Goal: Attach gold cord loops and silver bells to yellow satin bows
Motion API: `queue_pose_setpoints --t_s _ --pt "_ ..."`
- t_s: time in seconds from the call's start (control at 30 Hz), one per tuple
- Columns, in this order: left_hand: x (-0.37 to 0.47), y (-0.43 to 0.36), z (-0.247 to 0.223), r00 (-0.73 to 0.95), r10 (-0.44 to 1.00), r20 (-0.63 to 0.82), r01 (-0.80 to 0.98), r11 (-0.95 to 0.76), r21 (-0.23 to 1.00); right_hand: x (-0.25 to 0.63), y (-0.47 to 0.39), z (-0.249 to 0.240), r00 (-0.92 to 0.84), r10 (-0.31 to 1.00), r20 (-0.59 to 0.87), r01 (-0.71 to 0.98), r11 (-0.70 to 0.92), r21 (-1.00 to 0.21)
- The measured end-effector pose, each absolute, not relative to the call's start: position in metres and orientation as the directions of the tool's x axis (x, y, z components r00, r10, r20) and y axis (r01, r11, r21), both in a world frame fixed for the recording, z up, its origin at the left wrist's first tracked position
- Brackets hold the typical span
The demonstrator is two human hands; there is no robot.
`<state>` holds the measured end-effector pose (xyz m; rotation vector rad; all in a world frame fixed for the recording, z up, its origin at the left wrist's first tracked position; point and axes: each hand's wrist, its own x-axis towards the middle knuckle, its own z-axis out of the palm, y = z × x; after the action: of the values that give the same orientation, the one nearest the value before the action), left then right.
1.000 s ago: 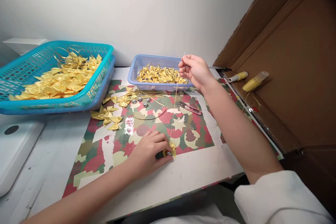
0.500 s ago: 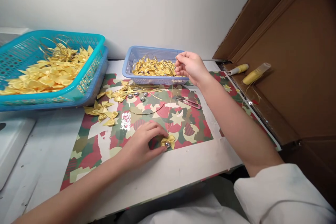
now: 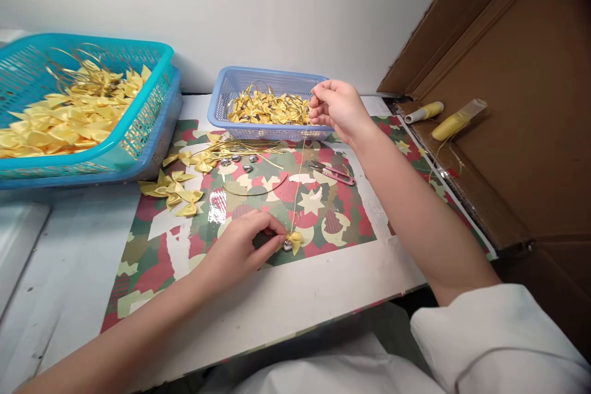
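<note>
Low at the middle of the patterned sheet, my left hand [image 3: 247,240] pinches the left side of a yellow bow [image 3: 295,239] with a silver bell [image 3: 287,245] on it. From the bow a thin yellow thread [image 3: 300,178] runs taut up to my right hand [image 3: 339,109]. That hand is raised at the right end of the blue basket, with thumb and forefinger closed on the thread's upper end; a needle there is too small to make out surely.
Bows fill the blue basket [image 3: 272,131] and the teal basket [image 3: 115,148]. Loose bows [image 3: 173,188], several bells [image 3: 248,167], gold cords [image 3: 249,146], a curved cord [image 3: 258,194] and pink snips [image 3: 335,173] lie on the sheet. Two thread spools [image 3: 457,120] stand by the cardboard [image 3: 508,104].
My left thumb and forefinger have closed on the bow, which has shifted slightly left and turned. My right hand still holds the thread up. The view has moved a little.
</note>
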<state>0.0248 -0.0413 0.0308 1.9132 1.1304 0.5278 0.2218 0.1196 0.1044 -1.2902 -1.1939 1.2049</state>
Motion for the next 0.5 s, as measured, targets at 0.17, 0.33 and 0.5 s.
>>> queue_pose_setpoints --t_s 0.17,0.33,0.5 --pt "0.023 -0.050 0.037 0.422 0.883 -0.207 0.329 0.064 0.942 0.233 0.128 0.105 0.108 0.994 -0.028 0.000 -0.028 -1.000" --pt "0.018 -0.057 0.040 0.353 0.924 -0.148 0.222 0.071 0.972 0.252 0.143 0.104 0.202 0.978 -0.045 -0.108 -0.024 -0.994" --pt "0.017 -0.066 0.044 0.370 0.925 -0.085 0.175 0.021 0.984 0.254 0.140 0.106 0.199 0.978 -0.069 -0.138 -0.042 -0.990"
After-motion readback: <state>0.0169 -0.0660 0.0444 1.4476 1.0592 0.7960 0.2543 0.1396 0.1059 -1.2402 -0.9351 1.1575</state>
